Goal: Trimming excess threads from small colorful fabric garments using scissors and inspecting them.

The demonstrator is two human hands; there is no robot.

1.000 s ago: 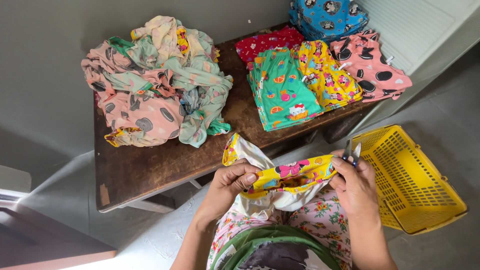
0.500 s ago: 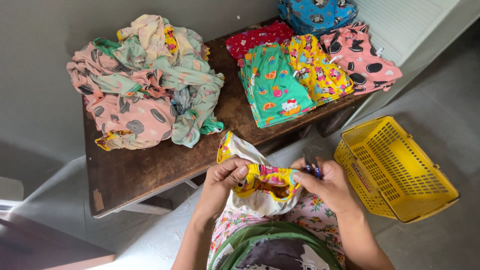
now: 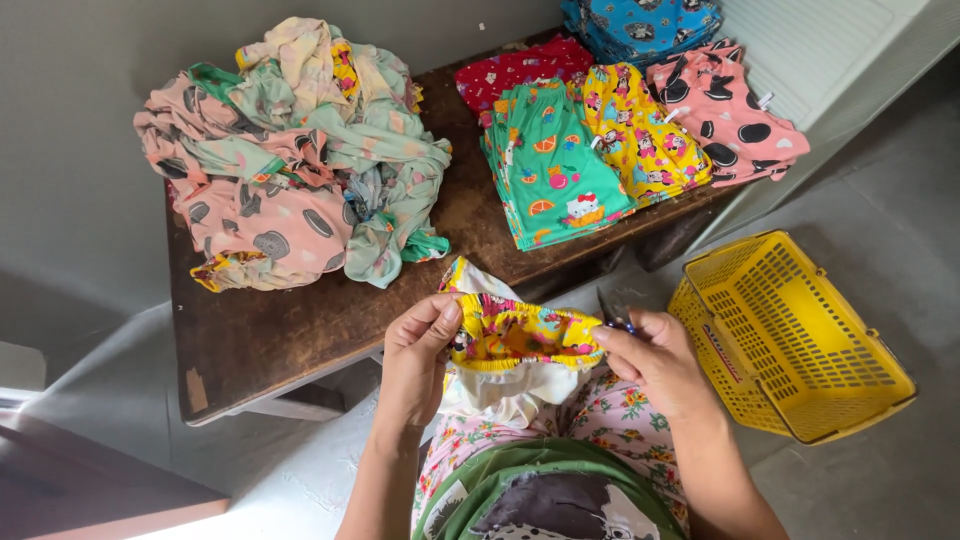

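Both my hands hold a small yellow printed garment (image 3: 520, 335) with a white lining by its elastic waistband, just in front of the table edge and above my lap. My left hand (image 3: 420, 355) pinches the waistband's left end. My right hand (image 3: 655, 360) grips the right end and also has small dark scissors (image 3: 610, 310) tucked under its fingers. The white lining hangs down between my hands onto my floral trousers.
A dark wooden table (image 3: 290, 330) carries a loose heap of pastel printed clothes (image 3: 290, 160) on the left and folded stacks in green (image 3: 550, 170), yellow (image 3: 640, 130), pink (image 3: 730, 110), red (image 3: 515, 65) and blue (image 3: 640, 25) on the right. A yellow plastic basket (image 3: 800, 340) stands on the floor at right.
My hands have drawn closer together, bunching the waistband that was stretched wide a second ago. The view has shifted slightly.
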